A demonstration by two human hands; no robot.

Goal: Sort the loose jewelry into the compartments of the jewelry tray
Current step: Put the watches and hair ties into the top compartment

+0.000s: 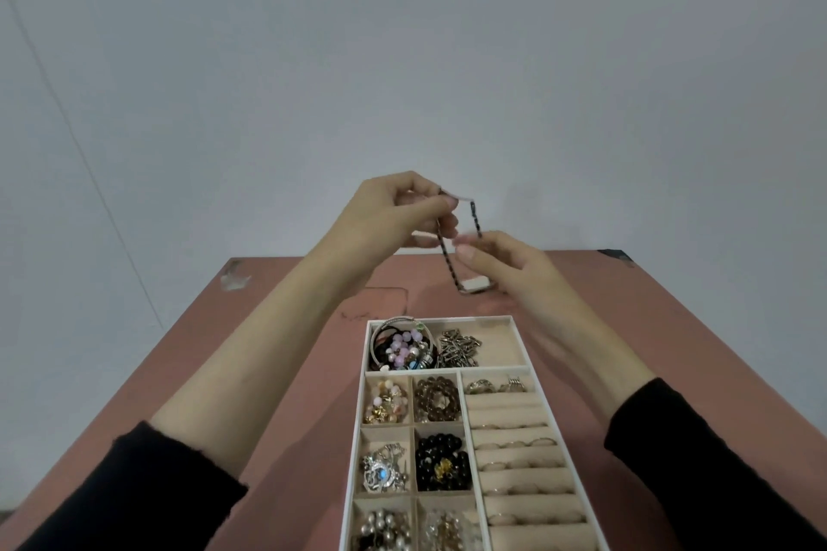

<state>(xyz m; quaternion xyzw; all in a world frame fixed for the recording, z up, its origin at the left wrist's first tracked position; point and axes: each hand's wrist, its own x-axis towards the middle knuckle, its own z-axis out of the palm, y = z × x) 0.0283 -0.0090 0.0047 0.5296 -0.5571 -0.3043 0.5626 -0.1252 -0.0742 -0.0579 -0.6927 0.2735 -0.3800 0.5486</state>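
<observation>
At six o'clock the jewelry tray [528, 365] sits nearly full, rings slotted, and beyond it at twelve the left hand [394, 215] and right hand [505, 264] pinch a dark bracelet [465, 255] aloft, seemingly the last loose piece.

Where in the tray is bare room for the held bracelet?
Bare lining shows in the tray at the far compartment's right end, beside the metal chain. The six small compartments are crowded; the left one holding bangles and beads is packed.

Black long sleeves are pushed up both forearms, leaving the left hand [394, 210] and right hand [505, 264] bare
</observation>
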